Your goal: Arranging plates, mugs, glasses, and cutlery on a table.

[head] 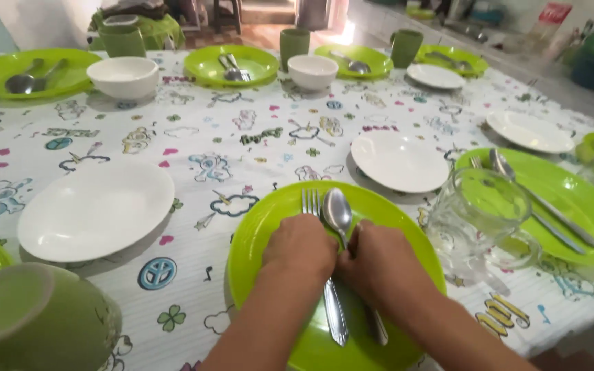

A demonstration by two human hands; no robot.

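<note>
A bright green plate (386,209) lies at the near edge of the table in front of me. A metal fork (310,202) and a metal spoon (337,209) lie side by side on it, heads pointing away. My left hand (301,245) rests over the fork's shaft with fingers curled down. My right hand (379,260) covers the spoon's handle, fingers bent against it. Both handles reappear below my wrists near the plate's front rim. Whether the fingers pinch the cutlery or only press on it is hidden.
A white plate (95,209) lies left, a white saucer (400,161) behind. A clear glass pitcher (479,220) stands right, beside another green plate (572,199) with cutlery. A green cup (32,319) lies tipped near left. More green plates, white bowls and green cups line the far side.
</note>
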